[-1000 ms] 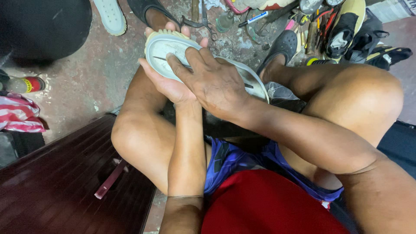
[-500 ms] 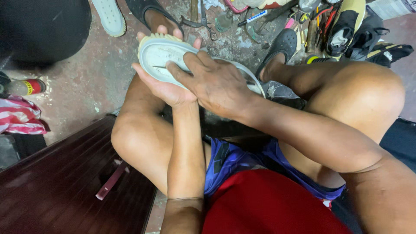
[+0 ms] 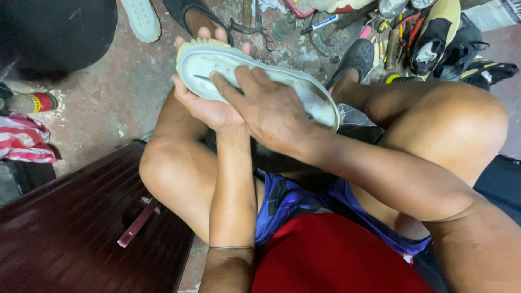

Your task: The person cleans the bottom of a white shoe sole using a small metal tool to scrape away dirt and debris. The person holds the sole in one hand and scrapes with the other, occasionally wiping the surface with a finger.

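Observation:
I hold a pale grey-white shoe sole [image 3: 206,62] with a yellowish rim between my knees, its inner face up. My left hand [image 3: 203,106] cups it from underneath, fingertips showing past its far edge. My right hand [image 3: 268,106] lies flat across the top of the sole, fingers stretched toward the toe end and pressing on it. The heel end [image 3: 320,106] sticks out to the right of my right hand.
A dark red wooden surface [image 3: 70,228] sits at lower left. Scissors [image 3: 259,24], a bottle, pens, tools and shoes [image 3: 434,43] clutter the concrete floor ahead. A small can [image 3: 32,102] and striped cloth [image 3: 21,138] lie at left. A white sandal [image 3: 141,19] rests top left.
The sole and both hands have shifted slightly left and nearer; my right fingers have slid along the sole toward its toe end.

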